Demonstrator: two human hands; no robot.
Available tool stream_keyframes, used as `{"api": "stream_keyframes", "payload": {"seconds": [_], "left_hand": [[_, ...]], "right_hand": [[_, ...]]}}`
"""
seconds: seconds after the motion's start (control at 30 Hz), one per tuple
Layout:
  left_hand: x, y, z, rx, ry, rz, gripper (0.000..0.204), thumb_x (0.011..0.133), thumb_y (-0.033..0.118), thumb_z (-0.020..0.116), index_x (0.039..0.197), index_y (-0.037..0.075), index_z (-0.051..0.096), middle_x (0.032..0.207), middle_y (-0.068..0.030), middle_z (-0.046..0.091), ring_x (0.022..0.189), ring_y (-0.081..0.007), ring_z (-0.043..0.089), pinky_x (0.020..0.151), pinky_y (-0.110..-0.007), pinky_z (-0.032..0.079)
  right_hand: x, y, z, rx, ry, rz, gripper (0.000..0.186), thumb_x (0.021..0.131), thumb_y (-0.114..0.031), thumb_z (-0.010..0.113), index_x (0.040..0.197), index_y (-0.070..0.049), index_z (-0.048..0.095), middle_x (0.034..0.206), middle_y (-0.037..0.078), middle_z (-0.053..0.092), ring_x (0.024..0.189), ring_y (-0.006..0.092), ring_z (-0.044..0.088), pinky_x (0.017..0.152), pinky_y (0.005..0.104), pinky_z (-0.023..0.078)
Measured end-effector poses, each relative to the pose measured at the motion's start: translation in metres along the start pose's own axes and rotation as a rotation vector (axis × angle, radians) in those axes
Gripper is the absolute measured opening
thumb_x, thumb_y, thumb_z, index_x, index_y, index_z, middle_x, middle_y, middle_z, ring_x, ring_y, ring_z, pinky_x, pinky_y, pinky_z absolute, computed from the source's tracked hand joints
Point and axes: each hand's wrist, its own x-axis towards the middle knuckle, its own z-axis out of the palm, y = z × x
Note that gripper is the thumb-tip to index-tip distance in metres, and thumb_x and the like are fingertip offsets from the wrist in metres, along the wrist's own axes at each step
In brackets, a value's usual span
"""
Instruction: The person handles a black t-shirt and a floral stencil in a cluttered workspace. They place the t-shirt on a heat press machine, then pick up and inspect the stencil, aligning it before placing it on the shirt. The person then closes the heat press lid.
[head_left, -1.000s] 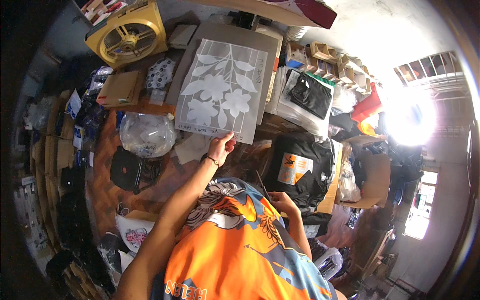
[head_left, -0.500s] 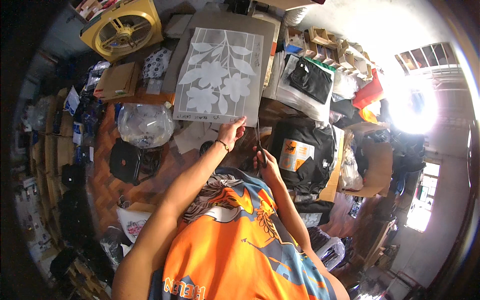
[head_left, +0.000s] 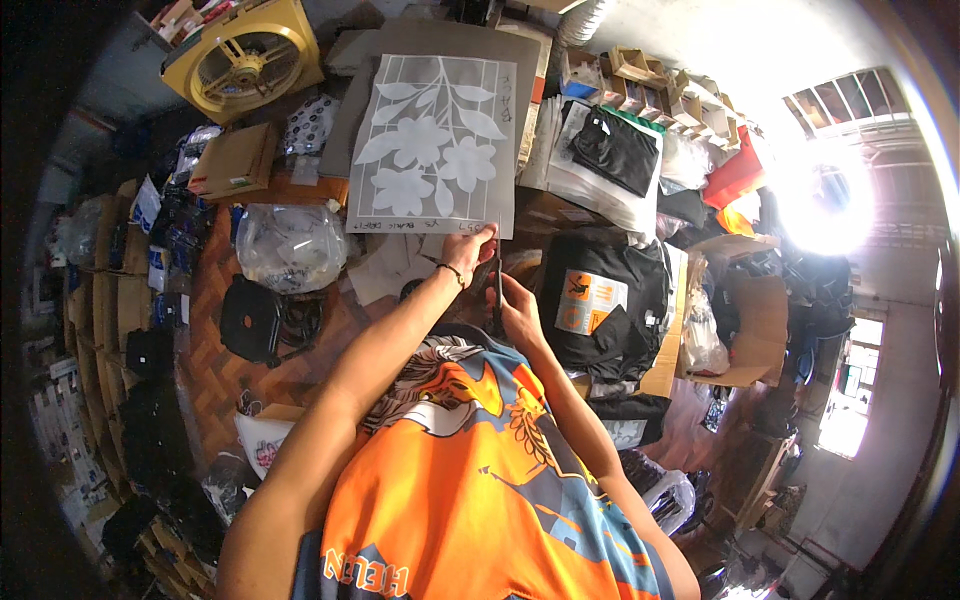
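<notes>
A thin sheet (head_left: pixel 432 205) with pale flower and leaf shapes and handwriting along its margins lies over a grey board (head_left: pixel 345 135) in front of me. My left hand (head_left: pixel 467 250) pinches the near edge of this sheet, close to its right corner. In my right hand (head_left: pixel 517 312) is a pair of dark-handled scissors (head_left: pixel 497 275), the blades pointing away from me toward that corner. The blade tips come up beside my left fingers. Whether they touch the sheet, I cannot tell.
Right of my hands sits a bulky black bag (head_left: pixel 610 300), with folded black clothing (head_left: pixel 615 150) beyond it. Small cardboard bins (head_left: pixel 660 85) line the far right. At left are a clear plastic bag (head_left: pixel 290 250), a cardboard box (head_left: pixel 235 160) and a yellow fan (head_left: pixel 245 65).
My right hand and the scissors have shifted left, closer to my left hand. The blades have left the sheet's right margin. My left hand keeps its pinch on the near edge.
</notes>
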Motion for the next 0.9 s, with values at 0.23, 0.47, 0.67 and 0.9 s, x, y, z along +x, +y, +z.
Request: {"api": "stream_keyframes", "payload": {"seconds": [0.23,0.47,0.67,0.9], "left_hand": [[0.0,-0.004,0.002,0.038,0.026,-0.009,0.005,0.09,0.013,0.069,0.095,0.012,0.07,0.086,0.0015,0.07,0.073,-0.0105,0.066,0.059,-0.025,0.052],[-0.007,0.0,0.012,0.024,0.02,0.032,0.005,0.089,0.011,0.07,0.093,0.012,0.067,0.085,0.0016,0.068,0.073,-0.0107,0.065,0.058,-0.025,0.052],[-0.005,-0.003,0.01,0.032,0.017,0.018,0.007,0.087,0.011,0.072,0.092,0.012,0.067,0.085,0.0018,0.068,0.072,-0.0106,0.064,0.057,-0.024,0.052],[-0.007,-0.006,0.012,0.082,0.02,0.071,0.006,0.087,0.01,0.071,0.092,0.011,0.068,0.081,0.0024,0.067,0.069,-0.0096,0.064,0.056,-0.023,0.051]], "right_hand": [[0.002,-0.003,-0.003,-0.02,-0.005,0.02,0.038,0.091,-0.02,0.066,0.121,0.001,0.062,0.084,0.001,0.065,0.075,0.0068,0.054,0.067,0.0242,0.045],[0.007,0.007,-0.01,-0.049,-0.019,-0.046,0.033,0.093,-0.016,0.063,0.122,0.001,0.059,0.083,-0.001,0.06,0.072,0.0067,0.055,0.064,0.0239,0.046],[0.007,0.004,-0.009,-0.001,-0.041,-0.019,0.032,0.095,-0.015,0.061,0.122,0.001,0.058,0.083,-0.001,0.058,0.071,0.0073,0.055,0.064,0.0242,0.048],[0.004,0.006,-0.01,0.028,-0.006,0.015,0.036,0.094,-0.017,0.064,0.124,0.002,0.057,0.087,0.001,0.06,0.072,0.0091,0.057,0.065,0.0254,0.05]]}}
